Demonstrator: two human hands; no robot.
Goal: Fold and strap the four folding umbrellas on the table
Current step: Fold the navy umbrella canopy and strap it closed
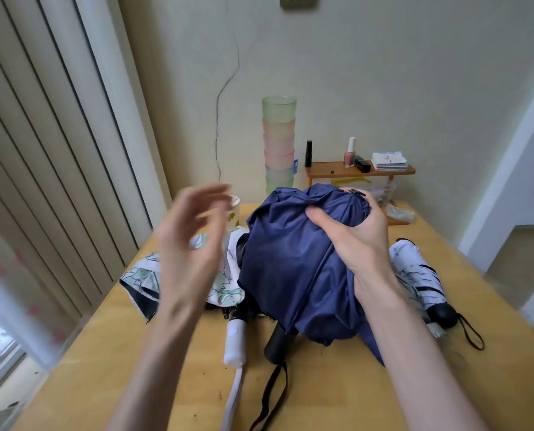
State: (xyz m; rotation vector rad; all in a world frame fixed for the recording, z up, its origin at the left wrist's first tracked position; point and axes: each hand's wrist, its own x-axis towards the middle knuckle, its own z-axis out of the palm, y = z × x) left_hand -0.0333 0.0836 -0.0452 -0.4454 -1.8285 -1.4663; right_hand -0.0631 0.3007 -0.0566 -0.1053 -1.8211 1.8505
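A navy blue folding umbrella point(290, 269) stands loosely bunched in the middle of the wooden table point(88, 368), its black handle point(279, 343) toward me. My right hand point(352, 234) grips its cloth near the top. Held up in the air left of it, blurred, my left hand point(187, 241) holds nothing and its fingers are loosely spread. Behind that hand lies a white umbrella with a green print point(222, 284), unfolded, its white handle point(236, 340) pointing at me. A white umbrella with black trim point(421, 275) lies rolled at the right, with a black handle point(443, 315).
A tall stack of pastel cups point(279, 144) stands at the table's far edge by the wall. A small wooden shelf point(359, 171) holds nail-polish bottles and a packet. A printed cup point(234, 213) sits behind my left hand. Vertical blinds hang at the left.
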